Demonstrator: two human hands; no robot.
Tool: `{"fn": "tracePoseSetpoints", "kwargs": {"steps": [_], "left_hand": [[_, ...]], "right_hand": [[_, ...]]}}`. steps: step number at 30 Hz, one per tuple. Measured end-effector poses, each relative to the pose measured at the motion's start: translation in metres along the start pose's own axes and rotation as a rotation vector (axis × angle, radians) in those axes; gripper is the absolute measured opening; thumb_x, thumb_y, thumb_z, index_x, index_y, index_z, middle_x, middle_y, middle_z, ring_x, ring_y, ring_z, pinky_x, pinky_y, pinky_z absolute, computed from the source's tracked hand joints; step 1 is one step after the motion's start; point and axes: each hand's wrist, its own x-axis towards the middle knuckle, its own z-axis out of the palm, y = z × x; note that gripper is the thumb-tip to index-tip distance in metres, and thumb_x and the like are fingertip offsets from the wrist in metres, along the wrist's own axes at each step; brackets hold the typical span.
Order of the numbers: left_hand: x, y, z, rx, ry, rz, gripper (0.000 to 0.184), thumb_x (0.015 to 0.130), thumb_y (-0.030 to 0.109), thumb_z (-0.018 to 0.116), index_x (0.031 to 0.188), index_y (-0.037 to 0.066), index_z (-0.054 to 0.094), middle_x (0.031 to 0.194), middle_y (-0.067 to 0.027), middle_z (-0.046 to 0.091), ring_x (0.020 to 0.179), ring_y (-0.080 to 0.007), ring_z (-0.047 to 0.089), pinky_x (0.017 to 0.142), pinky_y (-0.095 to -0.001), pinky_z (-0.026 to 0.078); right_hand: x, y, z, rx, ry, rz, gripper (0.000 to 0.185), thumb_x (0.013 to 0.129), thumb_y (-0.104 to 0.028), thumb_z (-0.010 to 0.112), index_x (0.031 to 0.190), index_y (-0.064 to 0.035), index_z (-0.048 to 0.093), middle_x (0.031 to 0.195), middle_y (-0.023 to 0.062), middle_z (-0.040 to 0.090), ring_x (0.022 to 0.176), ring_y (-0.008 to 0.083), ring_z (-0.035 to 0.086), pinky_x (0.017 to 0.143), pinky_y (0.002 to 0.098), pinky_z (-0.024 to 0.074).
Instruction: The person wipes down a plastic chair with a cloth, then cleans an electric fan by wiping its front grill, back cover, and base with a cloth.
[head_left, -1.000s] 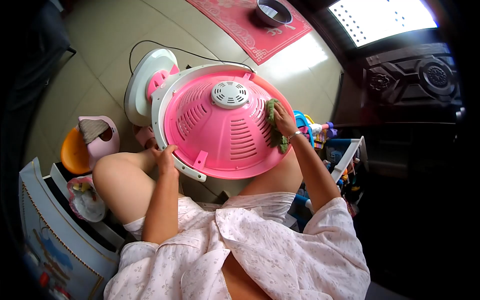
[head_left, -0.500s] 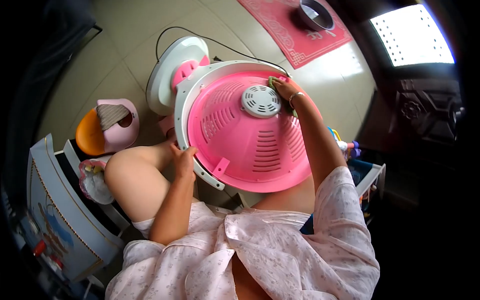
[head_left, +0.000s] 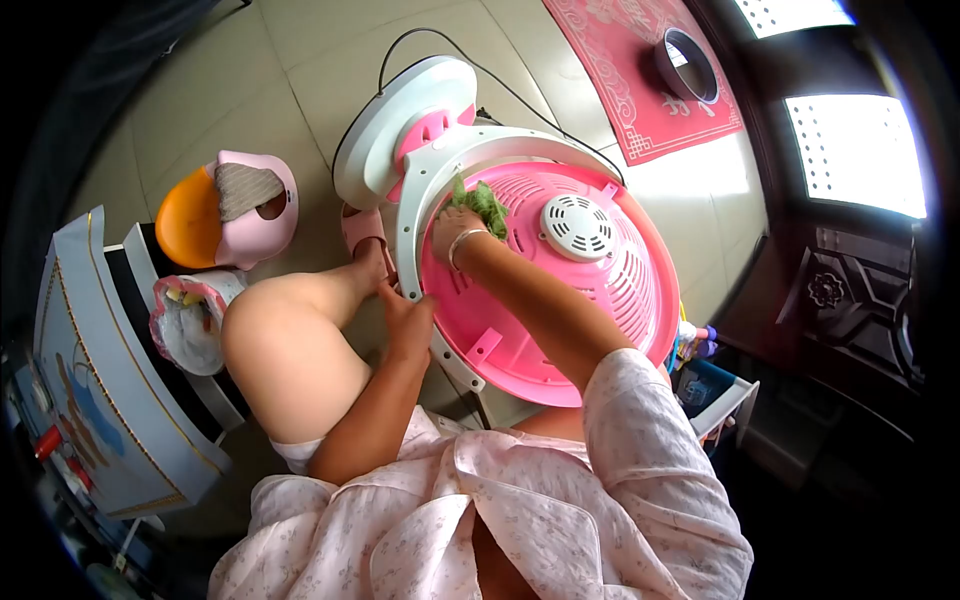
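A round pink slotted appliance housing [head_left: 510,320], perhaps the back of a heater or fan, rests face down over my lap. It has a white vented cap [head_left: 578,228] in its middle. Around its left side runs a white curved bracket [head_left: 420,215], joined to a white round base [head_left: 400,120]. My left hand [head_left: 408,315] grips the bracket at its lower left. My right hand [head_left: 456,235] presses a crumpled green cloth [head_left: 482,205] on the pink shell, close to the left rim; its fingers are partly hidden.
A black cord [head_left: 470,65] loops behind the base. An orange and pink stool-like item [head_left: 235,210] and a lined waste bin [head_left: 190,325] stand left, beside a pale cabinet [head_left: 120,370]. At the back right, a metal basin [head_left: 688,66] sits on a red mat [head_left: 650,120].
My right hand has moved with the green cloth from the far right of the shell across to its left rim. My left hand keeps its grip on the bracket. The view has shifted.
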Motion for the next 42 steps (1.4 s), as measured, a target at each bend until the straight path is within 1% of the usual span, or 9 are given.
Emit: {"fn": "tracePoseSetpoints", "kwargs": {"steps": [5, 8, 11, 13, 15, 25, 33, 40, 42], "left_hand": [[0.01, -0.011, -0.001, 0.012, -0.007, 0.005, 0.064, 0.068, -0.003, 0.059, 0.126, 0.001, 0.031, 0.114, -0.0171, 0.051, 0.102, -0.0246, 0.053, 0.091, -0.0336, 0.042], [0.009, -0.006, 0.004, -0.041, 0.007, -0.015, 0.065, 0.067, -0.004, 0.061, 0.126, 0.0, 0.032, 0.115, -0.018, 0.05, 0.103, -0.0254, 0.054, 0.09, -0.0336, 0.042], [0.013, -0.008, 0.003, 0.017, 0.013, -0.051, 0.067, 0.066, -0.006, 0.062, 0.126, 0.0, 0.032, 0.116, -0.019, 0.05, 0.103, -0.0258, 0.054, 0.09, -0.0336, 0.043], [0.017, -0.02, 0.002, -0.07, -0.011, -0.015, 0.067, 0.067, -0.006, 0.062, 0.127, -0.001, 0.032, 0.117, -0.0193, 0.05, 0.104, -0.026, 0.054, 0.09, -0.0333, 0.043], [0.017, -0.024, -0.001, -0.152, -0.033, 0.016, 0.068, 0.067, -0.006, 0.062, 0.128, -0.001, 0.031, 0.118, -0.0196, 0.05, 0.105, -0.0262, 0.054, 0.091, -0.0329, 0.043], [-0.004, 0.019, 0.002, -0.029, 0.005, -0.136, 0.07, 0.068, -0.008, 0.058, 0.131, 0.002, 0.028, 0.118, -0.0178, 0.05, 0.104, -0.0255, 0.054, 0.091, -0.034, 0.043], [0.0, 0.012, 0.001, -0.073, 0.017, -0.084, 0.068, 0.067, -0.003, 0.056, 0.129, 0.001, 0.029, 0.115, -0.017, 0.05, 0.097, -0.0229, 0.054, 0.087, -0.0323, 0.044], [0.0, 0.008, 0.002, -0.173, 0.007, -0.105, 0.066, 0.068, -0.004, 0.055, 0.128, 0.001, 0.029, 0.112, -0.0165, 0.051, 0.096, -0.0215, 0.054, 0.086, -0.0316, 0.044], [0.003, -0.004, -0.001, -0.112, 0.008, -0.122, 0.066, 0.067, -0.004, 0.055, 0.127, 0.002, 0.028, 0.112, -0.0159, 0.05, 0.094, -0.0213, 0.054, 0.084, -0.0312, 0.045]], "right_hand": [[-0.039, -0.007, 0.012, 0.085, 0.153, -0.181, 0.023, 0.08, -0.015, 0.06, 0.097, -0.0035, 0.07, 0.093, 0.0137, 0.07, 0.092, 0.0277, 0.066, 0.082, 0.0381, 0.0503], [-0.071, -0.002, -0.002, 0.679, 0.612, 0.062, 0.017, 0.087, -0.015, 0.053, 0.085, -0.0036, 0.065, 0.077, 0.0198, 0.065, 0.074, 0.0365, 0.064, 0.071, 0.0437, 0.0504], [-0.079, -0.001, -0.029, 1.23, 1.002, 0.152, 0.027, 0.094, -0.022, 0.049, 0.11, -0.0028, 0.057, 0.094, 0.0236, 0.061, 0.086, 0.0376, 0.061, 0.077, 0.043, 0.049], [-0.053, -0.019, -0.022, 1.662, 0.719, -0.204, 0.035, 0.095, -0.024, 0.05, 0.123, -0.0034, 0.051, 0.113, 0.0229, 0.058, 0.103, 0.038, 0.058, 0.087, 0.0425, 0.0474], [-0.025, -0.036, 0.006, 0.7, 0.668, -0.215, 0.054, 0.096, -0.038, 0.044, 0.138, -0.0035, 0.04, 0.144, 0.0194, 0.038, 0.138, 0.0319, 0.029, 0.113, 0.0428, 0.0239], [0.06, 0.042, -0.036, 0.504, 0.408, 0.381, 0.062, 0.098, -0.044, 0.023, 0.147, -0.0049, 0.024, 0.154, 0.0142, 0.022, 0.144, 0.0264, 0.016, 0.117, 0.04, 0.0108], [0.106, 0.141, 0.002, 0.531, 0.422, 0.714, 0.061, 0.095, -0.045, 0.029, 0.141, -0.0063, 0.034, 0.147, 0.0156, 0.034, 0.139, 0.0292, 0.027, 0.114, 0.0442, 0.0189], [0.095, 0.04, -0.019, 0.472, 0.614, 0.569, 0.05, 0.095, -0.032, 0.036, 0.134, -0.001, 0.044, 0.145, 0.0159, 0.038, 0.138, 0.0299, 0.03, 0.114, 0.0418, 0.0218], [0.08, 0.033, -0.013, 0.443, 0.811, 0.294, 0.039, 0.094, -0.026, 0.039, 0.122, -0.0034, 0.054, 0.129, 0.0186, 0.054, 0.124, 0.0321, 0.048, 0.103, 0.0421, 0.0372]]}}
